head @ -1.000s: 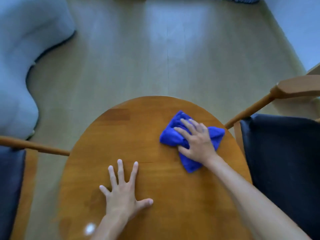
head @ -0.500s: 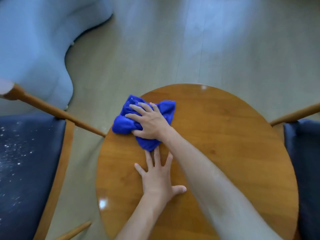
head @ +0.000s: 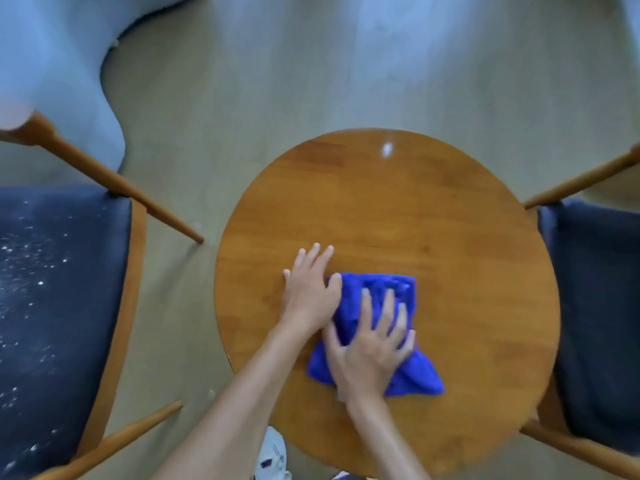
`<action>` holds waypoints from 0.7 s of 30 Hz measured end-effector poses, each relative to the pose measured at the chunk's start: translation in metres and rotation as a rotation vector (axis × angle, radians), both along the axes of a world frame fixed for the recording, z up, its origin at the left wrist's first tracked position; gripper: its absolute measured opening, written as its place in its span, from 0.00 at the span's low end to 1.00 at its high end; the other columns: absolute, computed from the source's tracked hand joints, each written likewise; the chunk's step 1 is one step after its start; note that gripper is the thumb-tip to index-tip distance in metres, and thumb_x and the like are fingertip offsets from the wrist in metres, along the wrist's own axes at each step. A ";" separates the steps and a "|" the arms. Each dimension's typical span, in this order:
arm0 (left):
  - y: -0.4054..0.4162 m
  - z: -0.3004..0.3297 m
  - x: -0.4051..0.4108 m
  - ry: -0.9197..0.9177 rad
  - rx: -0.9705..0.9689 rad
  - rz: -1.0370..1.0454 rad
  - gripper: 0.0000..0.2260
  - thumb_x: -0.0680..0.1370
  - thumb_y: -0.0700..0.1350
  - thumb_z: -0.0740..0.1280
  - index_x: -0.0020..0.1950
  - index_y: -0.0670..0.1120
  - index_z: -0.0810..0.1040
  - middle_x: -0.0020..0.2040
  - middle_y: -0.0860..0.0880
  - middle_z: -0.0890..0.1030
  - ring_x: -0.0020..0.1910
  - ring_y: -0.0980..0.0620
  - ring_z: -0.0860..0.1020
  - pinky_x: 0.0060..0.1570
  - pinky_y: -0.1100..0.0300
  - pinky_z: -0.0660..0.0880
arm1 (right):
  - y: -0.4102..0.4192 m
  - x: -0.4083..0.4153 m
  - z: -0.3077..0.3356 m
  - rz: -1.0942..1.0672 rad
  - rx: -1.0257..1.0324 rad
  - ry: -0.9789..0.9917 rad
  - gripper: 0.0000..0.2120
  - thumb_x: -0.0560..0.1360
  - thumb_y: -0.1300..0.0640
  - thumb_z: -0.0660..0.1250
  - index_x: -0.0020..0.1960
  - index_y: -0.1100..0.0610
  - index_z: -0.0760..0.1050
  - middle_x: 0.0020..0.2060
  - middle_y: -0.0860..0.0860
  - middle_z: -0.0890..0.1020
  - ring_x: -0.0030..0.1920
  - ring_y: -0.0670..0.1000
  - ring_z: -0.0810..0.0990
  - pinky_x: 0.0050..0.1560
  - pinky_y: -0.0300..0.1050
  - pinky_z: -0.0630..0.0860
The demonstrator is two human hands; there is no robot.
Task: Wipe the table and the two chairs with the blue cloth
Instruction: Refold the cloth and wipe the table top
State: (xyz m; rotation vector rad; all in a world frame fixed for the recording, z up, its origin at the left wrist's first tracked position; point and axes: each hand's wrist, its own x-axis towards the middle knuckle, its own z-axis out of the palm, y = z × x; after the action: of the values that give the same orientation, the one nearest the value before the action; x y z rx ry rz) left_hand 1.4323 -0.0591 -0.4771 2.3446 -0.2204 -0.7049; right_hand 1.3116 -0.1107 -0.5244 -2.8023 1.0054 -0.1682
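Since 0.5 s ago blue cloth [head: 377, 327] slid from far-left rim to near-centre of table [head: 433, 216] | right hand [head: 370, 351] fingers spread flat, pressing cloth to scrub | left hand [head: 308, 292] flat beside it, bracing | speckled left chair [head: 52, 306] unwiped

blue cloth [head: 377, 299] bunched up on the near-middle of the table | round wooden table [head: 450, 237], glossy | left chair [head: 62, 306] dark seat with white specks | right chair [head: 595, 313] dark seat
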 end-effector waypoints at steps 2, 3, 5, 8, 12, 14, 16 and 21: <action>0.026 0.003 0.002 0.011 -0.083 0.102 0.21 0.81 0.45 0.58 0.74 0.51 0.63 0.77 0.51 0.59 0.77 0.52 0.51 0.75 0.53 0.48 | 0.068 -0.002 0.003 0.284 0.048 -0.011 0.30 0.67 0.38 0.66 0.66 0.50 0.74 0.71 0.55 0.70 0.71 0.61 0.67 0.66 0.67 0.63; 0.040 0.004 0.003 0.005 -0.027 0.085 0.20 0.81 0.46 0.57 0.74 0.52 0.64 0.77 0.51 0.58 0.77 0.52 0.51 0.75 0.50 0.48 | 0.084 -0.010 0.003 0.428 0.059 -0.013 0.30 0.66 0.40 0.67 0.66 0.49 0.74 0.71 0.54 0.70 0.72 0.60 0.67 0.65 0.67 0.64; 0.064 0.001 0.001 -0.005 0.165 -0.024 0.21 0.81 0.49 0.56 0.75 0.55 0.62 0.78 0.53 0.55 0.77 0.52 0.48 0.73 0.42 0.48 | 0.075 -0.048 0.005 0.652 0.075 0.002 0.32 0.63 0.41 0.68 0.66 0.47 0.74 0.72 0.52 0.69 0.73 0.58 0.66 0.64 0.67 0.66; 0.083 -0.001 -0.009 0.005 0.311 -0.181 0.23 0.81 0.52 0.56 0.76 0.55 0.59 0.79 0.54 0.47 0.77 0.51 0.43 0.74 0.42 0.48 | -0.009 -0.132 0.008 0.707 0.056 -0.007 0.32 0.60 0.42 0.70 0.64 0.48 0.77 0.71 0.53 0.70 0.72 0.58 0.67 0.63 0.67 0.67; 0.088 -0.003 -0.019 -0.029 0.334 -0.258 0.25 0.80 0.53 0.57 0.77 0.55 0.55 0.78 0.53 0.41 0.77 0.51 0.38 0.75 0.45 0.45 | -0.132 -0.180 0.014 0.059 0.045 0.007 0.30 0.66 0.43 0.64 0.65 0.54 0.75 0.69 0.57 0.70 0.68 0.64 0.68 0.61 0.67 0.68; 0.086 -0.005 -0.020 -0.047 0.358 -0.271 0.26 0.80 0.53 0.57 0.77 0.55 0.54 0.78 0.53 0.39 0.76 0.50 0.37 0.75 0.45 0.45 | -0.153 -0.141 0.011 -0.390 0.119 -0.017 0.32 0.69 0.41 0.58 0.66 0.58 0.74 0.69 0.59 0.69 0.67 0.67 0.67 0.62 0.67 0.65; 0.088 -0.005 -0.020 -0.045 0.372 -0.283 0.26 0.80 0.53 0.56 0.77 0.56 0.52 0.78 0.53 0.38 0.76 0.50 0.36 0.75 0.46 0.43 | -0.144 -0.080 0.009 -0.530 0.122 -0.013 0.33 0.69 0.39 0.57 0.67 0.59 0.73 0.70 0.60 0.68 0.68 0.67 0.65 0.63 0.67 0.61; 0.090 0.004 -0.022 0.042 0.203 -0.147 0.22 0.82 0.47 0.56 0.76 0.51 0.60 0.79 0.52 0.46 0.77 0.52 0.42 0.75 0.52 0.44 | -0.010 0.011 0.007 0.088 0.029 -0.001 0.31 0.67 0.39 0.62 0.67 0.51 0.73 0.70 0.57 0.71 0.69 0.62 0.68 0.65 0.65 0.62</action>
State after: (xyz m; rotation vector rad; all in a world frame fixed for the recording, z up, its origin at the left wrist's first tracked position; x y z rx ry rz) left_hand 1.4108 0.0310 -0.4734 2.5224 -0.3189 -0.8833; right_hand 1.3229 -0.1208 -0.5174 -2.8135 0.8744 -0.1436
